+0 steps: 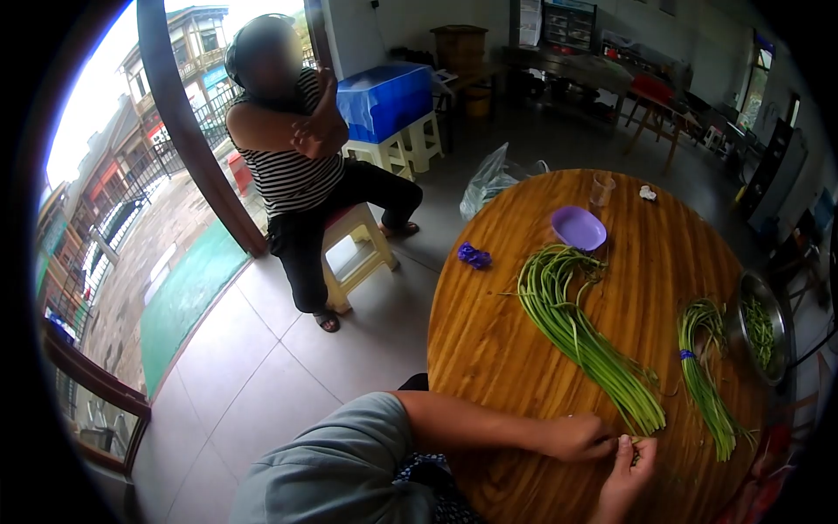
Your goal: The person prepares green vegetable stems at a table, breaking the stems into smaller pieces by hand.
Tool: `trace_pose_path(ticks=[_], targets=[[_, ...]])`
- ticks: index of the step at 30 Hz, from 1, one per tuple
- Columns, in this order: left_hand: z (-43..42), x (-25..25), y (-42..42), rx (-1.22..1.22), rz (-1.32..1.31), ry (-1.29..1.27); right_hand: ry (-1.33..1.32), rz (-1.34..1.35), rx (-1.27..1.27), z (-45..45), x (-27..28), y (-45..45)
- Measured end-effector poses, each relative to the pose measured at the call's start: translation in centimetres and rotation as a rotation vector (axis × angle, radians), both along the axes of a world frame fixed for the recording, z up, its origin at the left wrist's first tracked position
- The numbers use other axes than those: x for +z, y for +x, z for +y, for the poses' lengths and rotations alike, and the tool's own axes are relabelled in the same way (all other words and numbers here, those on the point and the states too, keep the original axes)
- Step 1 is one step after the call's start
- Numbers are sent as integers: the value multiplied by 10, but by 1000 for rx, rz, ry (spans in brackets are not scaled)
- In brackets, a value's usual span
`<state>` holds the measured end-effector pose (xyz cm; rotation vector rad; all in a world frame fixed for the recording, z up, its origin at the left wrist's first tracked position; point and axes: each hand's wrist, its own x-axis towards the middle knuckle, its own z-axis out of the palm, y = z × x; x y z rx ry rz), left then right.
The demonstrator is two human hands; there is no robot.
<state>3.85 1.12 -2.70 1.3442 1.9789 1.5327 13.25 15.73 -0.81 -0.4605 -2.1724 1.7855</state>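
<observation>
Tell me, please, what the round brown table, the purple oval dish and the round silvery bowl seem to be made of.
Round brown table: wood or wood-look laminate, glossy, given the streaked grain and sheen. Purple oval dish: probably smooth plastic, from its even colour. Round silvery bowl: likely polished metal, from its bright grey rim.

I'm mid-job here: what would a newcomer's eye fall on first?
Most likely the long, loose bunch of green stalks sweeping across the round wooden table, its near end by the left hand and right hand. Then the purple bowl at its far end, and the person in a striped top seated at left, beside the door frame.
</observation>
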Motion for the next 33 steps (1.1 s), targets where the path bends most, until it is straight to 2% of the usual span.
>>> trace_pose_path(ticks=[2, 4, 7, 9, 11, 12, 13, 14, 15, 17, 19, 21, 23, 26, 27, 28, 29, 30, 31, 33], targets=[[-5, 22, 4, 83, -136, -137, 509, 210, -65, -17, 4, -3], [1, 12, 7, 122, -152, -93, 426, 142, -77, -18, 3, -2], [12, 0, 7, 184, -187, 44, 526, 306, -78, -11, -3, -7], [9, 2, 3, 209, -197, 133, -136, 159, -48, -8, 3, -7], [0, 15, -4, 143, 2, 84, -142, 184, -76, -5, 1, -9], [0, 13, -5, 142, 2, 85, -148, 205, -105, -4, 0, -10], [2, 9, -5, 165, 126, 56, -265, 157, -66, 0, 2, -9], [3, 6, -6, 188, 249, 26, -265, 155, -67, 0, 3, -8], [4, 3, -6, 187, 249, 26, -344, 117, -74, -1, 5, -8], [7, -3, -7, 135, 458, 68, -423, 79, -79, 1, 4, -9], [6, 0, -8, 145, 527, 95, -631, 48, -54, 5, 1, -9], [5, 1, -8, 151, 597, 122, -673, 9, -56, 4, 3, -9], [5, -1, -4, 163, 495, -55, -697, -11, -44, 1, 5, -10], [9, -21, -5, 191, 510, -172, -623, 82, -119, -8, -5, -8], [4, -7, -3, 213, 675, -251, -539, 136, -103, -16, 0, -10], [9, -12, -1, 338, 483, -131, -357, 140, -148, -24, 9, -9], [8, -11, -2, 327, 377, -63, -268, 132, -139, -22, 7, -6], [7, -1, -2, 276, 380, -135, -212, 145, -131, -17, 3, -7], [6, 12, -1, 265, 257, -151, -270, 134, -123, -12, 8, -5], [1, 24, -6, 111, 213, 26, -429, 123, -76, -5, 16, -5]])
